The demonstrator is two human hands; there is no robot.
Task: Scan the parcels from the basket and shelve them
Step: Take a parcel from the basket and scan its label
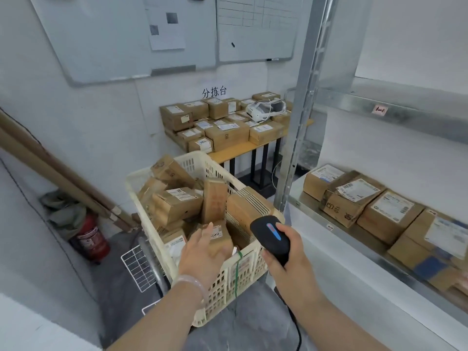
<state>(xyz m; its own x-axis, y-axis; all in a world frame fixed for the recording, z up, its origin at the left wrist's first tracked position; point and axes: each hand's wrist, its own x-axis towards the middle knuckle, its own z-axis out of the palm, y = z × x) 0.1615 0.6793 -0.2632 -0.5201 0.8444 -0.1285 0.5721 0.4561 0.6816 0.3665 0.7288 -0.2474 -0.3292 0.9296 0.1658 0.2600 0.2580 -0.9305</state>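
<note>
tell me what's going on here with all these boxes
A person is working through a cream basket packed with cardboard parcels. Their left hand reaches in and touches a small parcel near the front, not yet lifted. Their right hand grips a black scanner above the basket's near corner. Several parcels already sit on the metal shelf to the right.

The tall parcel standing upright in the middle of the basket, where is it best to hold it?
Probably its top end, from above: the upright parcel stands on end with its top exposed, while its lower part sits wedged among other parcels.
</note>
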